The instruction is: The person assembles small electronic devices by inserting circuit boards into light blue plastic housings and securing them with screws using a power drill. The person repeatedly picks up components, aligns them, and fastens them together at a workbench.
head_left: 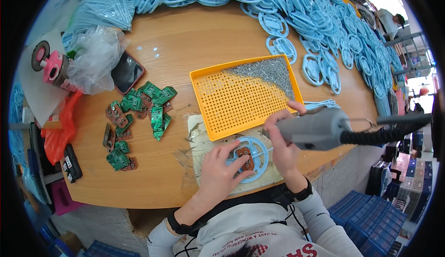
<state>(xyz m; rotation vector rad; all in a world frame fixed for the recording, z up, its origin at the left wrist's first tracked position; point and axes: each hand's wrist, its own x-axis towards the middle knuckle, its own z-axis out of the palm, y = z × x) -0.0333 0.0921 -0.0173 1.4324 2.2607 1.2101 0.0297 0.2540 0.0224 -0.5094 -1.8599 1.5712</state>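
Note:
A light blue plastic ring frame (262,164) lies on a worn pale pad (199,134) at the table's near edge, with a small brown circuit board (245,158) inside it. My left hand (220,169) bends over the frame's left side, its thumb and fingers holding the board in place. In my right hand (282,148) is a grey electric screwdriver (313,129), gripped around its body and lying almost level. Its tip is hidden behind my fingers. Just beyond, a yellow perforated tray (218,129) holds many small screws (273,71) heaped at its far right.
Green and brown circuit boards (132,103) lie in a loose pile to the left. Near them are a phone (127,73), a plastic bag (95,55) and a pink-lidded bottle (53,67). Blue frames (310,16) heap along the far right. The screwdriver's black coiled cord (384,131) runs right.

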